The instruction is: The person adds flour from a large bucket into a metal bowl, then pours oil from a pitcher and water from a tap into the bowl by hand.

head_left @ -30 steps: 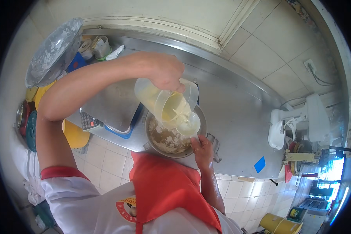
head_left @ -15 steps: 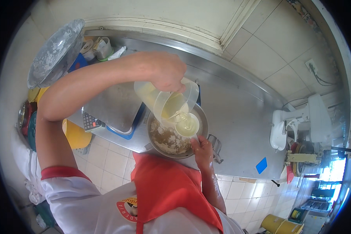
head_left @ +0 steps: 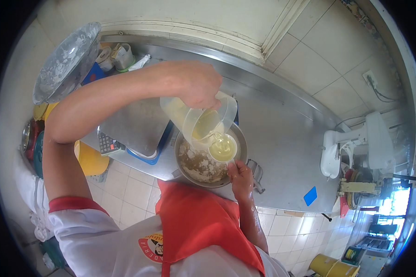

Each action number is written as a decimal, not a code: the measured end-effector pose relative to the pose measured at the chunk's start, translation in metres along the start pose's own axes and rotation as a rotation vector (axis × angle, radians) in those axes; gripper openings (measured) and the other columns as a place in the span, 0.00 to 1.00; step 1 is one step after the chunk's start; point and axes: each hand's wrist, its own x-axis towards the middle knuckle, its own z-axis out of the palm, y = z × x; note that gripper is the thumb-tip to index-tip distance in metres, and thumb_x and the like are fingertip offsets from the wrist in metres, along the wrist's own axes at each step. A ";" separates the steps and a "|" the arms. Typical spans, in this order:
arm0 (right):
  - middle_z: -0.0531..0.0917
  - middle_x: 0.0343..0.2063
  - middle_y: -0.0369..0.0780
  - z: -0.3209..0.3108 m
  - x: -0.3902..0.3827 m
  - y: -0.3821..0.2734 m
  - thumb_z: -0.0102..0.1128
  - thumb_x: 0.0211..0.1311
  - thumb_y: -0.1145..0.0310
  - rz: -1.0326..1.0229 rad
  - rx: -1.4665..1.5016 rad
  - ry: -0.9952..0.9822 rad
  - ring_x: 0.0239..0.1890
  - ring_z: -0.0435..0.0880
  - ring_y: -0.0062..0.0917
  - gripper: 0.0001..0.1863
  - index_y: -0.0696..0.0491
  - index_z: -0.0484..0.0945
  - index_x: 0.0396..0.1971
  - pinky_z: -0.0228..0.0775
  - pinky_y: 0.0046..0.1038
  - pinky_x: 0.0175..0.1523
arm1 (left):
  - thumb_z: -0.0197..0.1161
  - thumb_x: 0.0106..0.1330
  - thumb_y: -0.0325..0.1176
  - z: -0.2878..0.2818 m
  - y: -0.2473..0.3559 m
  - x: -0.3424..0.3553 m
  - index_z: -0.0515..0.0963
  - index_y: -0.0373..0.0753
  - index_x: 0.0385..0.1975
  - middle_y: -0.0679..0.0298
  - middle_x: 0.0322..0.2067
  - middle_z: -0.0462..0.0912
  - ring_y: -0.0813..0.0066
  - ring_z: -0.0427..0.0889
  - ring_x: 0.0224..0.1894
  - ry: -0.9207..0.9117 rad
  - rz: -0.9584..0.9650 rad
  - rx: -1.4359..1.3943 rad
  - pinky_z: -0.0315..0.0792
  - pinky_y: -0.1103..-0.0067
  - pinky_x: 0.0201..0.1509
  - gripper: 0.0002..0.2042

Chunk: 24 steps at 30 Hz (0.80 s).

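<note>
My left hand (head_left: 199,85) is closed on a translucent plastic pitcher (head_left: 174,111), tipped so its mouth points down and toward me. Pale yellow liquid runs from its lip into a small white measuring cup (head_left: 234,156). The cup's handle is in my right hand (head_left: 241,177), whose fingers are wrapped round it. Below both sits a round metal bowl (head_left: 244,165), holding a white powdery, clumpy layer over something brownish. The cup hangs over the bowl's far right part. The pitcher's grip is hidden behind my left hand.
A scale with a steel platform (head_left: 136,124) and keypad stands left of the bowl on the steel counter (head_left: 282,134). A floury metal bowl (head_left: 67,64) and small tubs (head_left: 123,57) are farther left. On the right are a blue square (head_left: 310,196) and a white stand mixer (head_left: 333,154).
Liquid keeps flowing into the measuring cup, and the pool in it looks a little fuller. Both hands, the pitcher and the cup have barely moved.
</note>
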 end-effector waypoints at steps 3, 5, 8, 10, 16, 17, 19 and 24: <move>0.69 0.13 0.28 -0.001 0.001 0.001 0.52 0.64 0.66 0.007 -0.013 0.011 0.15 0.61 0.10 0.11 0.56 0.75 0.24 0.50 0.17 0.20 | 0.55 0.61 0.47 0.001 -0.001 0.000 0.78 0.26 0.19 0.45 0.16 0.76 0.47 0.78 0.25 -0.003 0.003 0.001 0.72 0.62 0.33 0.24; 0.68 0.13 0.28 0.000 0.000 -0.001 0.52 0.64 0.66 0.009 0.023 0.011 0.15 0.61 0.09 0.11 0.56 0.75 0.24 0.50 0.17 0.20 | 0.55 0.61 0.47 0.002 -0.001 0.000 0.77 0.26 0.19 0.45 0.16 0.76 0.47 0.78 0.25 -0.004 -0.008 -0.001 0.72 0.62 0.32 0.24; 0.68 0.12 0.28 0.000 -0.002 -0.007 0.52 0.64 0.66 0.022 0.055 0.016 0.15 0.61 0.09 0.12 0.56 0.75 0.24 0.49 0.17 0.20 | 0.55 0.61 0.47 0.003 -0.003 0.000 0.78 0.26 0.19 0.46 0.16 0.76 0.47 0.78 0.24 -0.004 -0.040 -0.013 0.72 0.62 0.32 0.24; 0.67 0.12 0.28 -0.001 -0.002 -0.007 0.52 0.64 0.66 0.035 0.052 0.025 0.15 0.60 0.09 0.12 0.56 0.75 0.24 0.49 0.17 0.20 | 0.55 0.60 0.47 0.006 -0.009 0.002 0.77 0.27 0.18 0.46 0.16 0.75 0.48 0.77 0.24 0.032 -0.003 -0.040 0.71 0.61 0.32 0.23; 0.67 0.12 0.28 -0.002 0.000 -0.006 0.53 0.64 0.65 0.024 0.068 0.029 0.14 0.59 0.09 0.12 0.56 0.75 0.24 0.48 0.17 0.19 | 0.54 0.57 0.45 0.007 -0.030 0.007 0.74 0.26 0.16 0.47 0.13 0.72 0.52 0.71 0.19 0.019 0.042 -0.071 0.67 0.63 0.27 0.23; 0.67 0.12 0.28 -0.003 0.000 -0.008 0.53 0.64 0.65 0.029 0.119 0.026 0.14 0.59 0.09 0.12 0.56 0.75 0.24 0.48 0.17 0.19 | 0.54 0.57 0.45 0.008 -0.038 0.011 0.74 0.26 0.16 0.47 0.13 0.72 0.52 0.71 0.19 0.018 0.048 -0.069 0.67 0.63 0.27 0.23; 0.67 0.12 0.28 -0.002 0.000 -0.012 0.53 0.64 0.65 0.029 0.170 0.022 0.14 0.59 0.09 0.12 0.56 0.74 0.24 0.48 0.17 0.19 | 0.53 0.55 0.44 0.009 -0.058 0.011 0.73 0.27 0.15 0.54 0.11 0.70 0.62 0.70 0.17 0.013 0.019 -0.197 0.66 0.69 0.25 0.21; 0.69 0.14 0.29 -0.005 0.003 -0.011 0.56 0.62 0.65 -0.025 -0.024 0.141 0.17 0.64 0.10 0.09 0.56 0.76 0.27 0.52 0.18 0.21 | 0.55 0.54 0.42 0.016 -0.120 0.025 0.74 0.32 0.19 0.63 0.18 0.73 0.75 0.74 0.24 0.015 -0.063 -0.612 0.68 0.74 0.28 0.16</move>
